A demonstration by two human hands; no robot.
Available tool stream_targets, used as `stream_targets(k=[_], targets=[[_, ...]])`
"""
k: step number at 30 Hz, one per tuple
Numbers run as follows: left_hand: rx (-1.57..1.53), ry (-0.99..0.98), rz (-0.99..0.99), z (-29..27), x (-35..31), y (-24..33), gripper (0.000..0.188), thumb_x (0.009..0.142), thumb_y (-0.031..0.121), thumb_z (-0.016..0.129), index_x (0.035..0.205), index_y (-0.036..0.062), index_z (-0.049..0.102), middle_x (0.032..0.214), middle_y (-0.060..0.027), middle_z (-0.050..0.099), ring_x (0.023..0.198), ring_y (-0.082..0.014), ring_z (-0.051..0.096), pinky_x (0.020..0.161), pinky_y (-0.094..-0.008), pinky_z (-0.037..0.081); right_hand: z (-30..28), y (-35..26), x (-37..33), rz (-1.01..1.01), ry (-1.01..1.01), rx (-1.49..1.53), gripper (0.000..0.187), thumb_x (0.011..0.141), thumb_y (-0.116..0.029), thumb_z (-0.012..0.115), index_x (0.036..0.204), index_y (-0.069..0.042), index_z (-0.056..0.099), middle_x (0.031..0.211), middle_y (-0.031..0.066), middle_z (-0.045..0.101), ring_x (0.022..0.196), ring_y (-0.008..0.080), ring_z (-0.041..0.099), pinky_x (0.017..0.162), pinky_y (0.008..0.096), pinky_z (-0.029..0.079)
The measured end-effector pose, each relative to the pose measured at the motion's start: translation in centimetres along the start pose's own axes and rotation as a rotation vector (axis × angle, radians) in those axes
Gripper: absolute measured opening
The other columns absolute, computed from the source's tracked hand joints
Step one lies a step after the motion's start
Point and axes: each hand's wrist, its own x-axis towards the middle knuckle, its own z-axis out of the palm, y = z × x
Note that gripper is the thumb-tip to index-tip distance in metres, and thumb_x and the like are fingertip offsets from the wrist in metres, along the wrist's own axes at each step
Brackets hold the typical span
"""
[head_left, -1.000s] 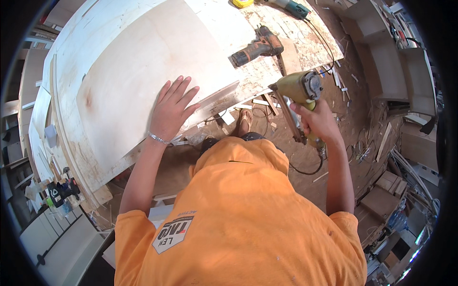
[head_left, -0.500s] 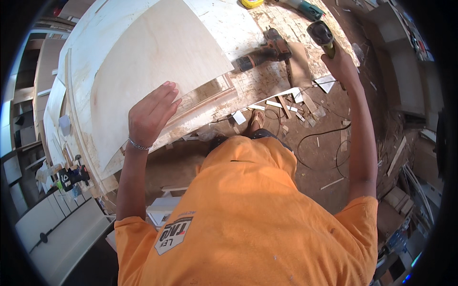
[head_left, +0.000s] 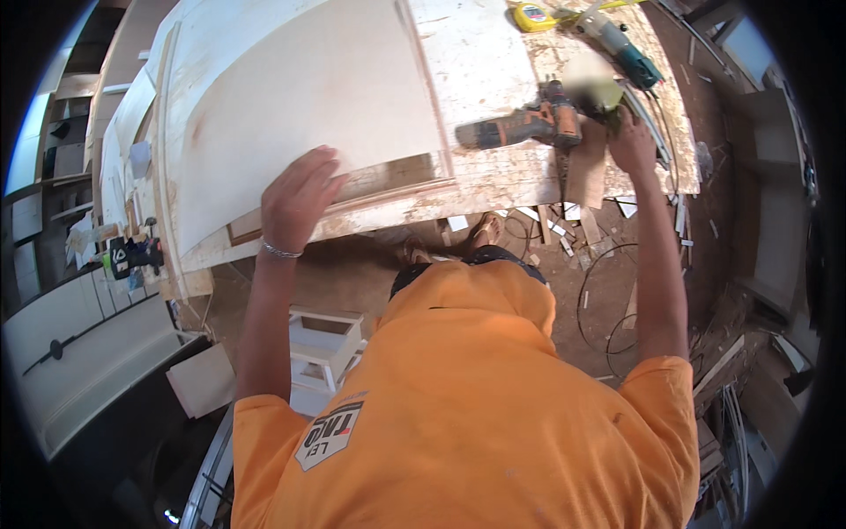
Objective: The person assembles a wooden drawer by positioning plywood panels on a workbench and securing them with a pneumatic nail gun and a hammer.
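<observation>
My left hand (head_left: 302, 189), its fingers stretched out, lies flat on a pale thin plywood sheet (head_left: 273, 115) with one curved side. The sheet rests over a wooden frame (head_left: 397, 187) on the workbench. At the bench's right end, my right hand (head_left: 631, 143) grips a green and black hand tool (head_left: 601, 95). Motion smears that tool, so its exact kind is not clear. Just left of it lies an orange and black cordless drill (head_left: 524, 125). A flat brown piece of wood (head_left: 586, 172) lies below the tool, near the bench edge.
A yellow tape measure (head_left: 533, 17) and a teal and grey power tool (head_left: 624, 48) lie at the far right of the bench. Offcuts and a dark cable (head_left: 582, 300) litter the floor. A white frame-like unit (head_left: 326, 344) stands below my left arm.
My right hand has lowered the green and black tool from the air toward the bench, beside the drill. The left hand stays flat on the sheet. The whole view has shifted.
</observation>
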Motion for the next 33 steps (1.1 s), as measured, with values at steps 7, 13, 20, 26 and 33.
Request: stream_targets(k=[7,13,20,26,33], targets=[[0.113,-0.034,-0.376,1.7,-1.8,-2.6,0.021,0.086,0.008,0.078,0.107,0.0054,0.074,0.117,-0.0096,0.072,0.114,-0.0277,0.067,0.096,-0.0394,0.055,0.2,-11.1,-5.1,0.211,-0.297,0.917,0.033,0.093,-0.029,0.071,0.107,-0.001,0.068,0.090,0.0186,0.073,0.083,0.0310,0.073,0.075,0.0414,0.058],[-0.250,-0.213,-0.209,3.8,-3.7,6.1,0.043,0.089,0.019,0.076,0.129,0.0084,0.068,0.129,-0.0132,0.066,0.123,-0.0328,0.060,0.106,-0.0444,0.047,1.5,-18.7,-8.2,0.565,-0.634,1.689,0.048,0.101,-0.035,0.065,0.128,0.003,0.051,0.103,0.0167,0.069,0.088,0.0244,0.071,0.076,0.0367,0.061],[-0.081,-0.371,-0.109,4.2,-3.8,7.5,0.057,0.095,0.030,0.069,0.149,0.0253,0.055,0.137,-0.0099,0.057,0.124,-0.0298,0.055,0.105,-0.0446,0.043,2.4,-20.6,-10.4,0.519,-0.425,1.555,0.026,0.097,-0.017,0.061,0.112,0.005,0.061,0.099,0.0147,0.071,0.087,0.0214,0.073,0.076,0.0326,0.057],[-0.208,-0.335,-0.093,6.1,-2.1,8.2,0.058,0.094,0.028,0.068,0.151,0.0296,0.053,0.132,-0.0086,0.058,0.119,-0.0294,0.056,0.102,-0.0444,0.044,3.6,-20.9,-10.3,0.481,-0.325,1.423,0.026,0.096,-0.014,0.061,0.113,0.006,0.064,0.096,0.0139,0.072,0.085,0.0199,0.073,0.074,0.0325,0.057],[-0.382,-0.427,-0.222,7.8,-1.3,8.3,0.050,0.094,0.024,0.067,0.143,0.0253,0.060,0.124,-0.0125,0.063,0.119,-0.0301,0.058,0.101,-0.0451,0.049,7.0,-20.3,-10.0,0.301,-0.197,1.247,0.026,0.095,-0.020,0.065,0.104,0.004,0.068,0.084,0.0081,0.070,0.073,0.0148,0.065,0.066,0.0306,0.052]])
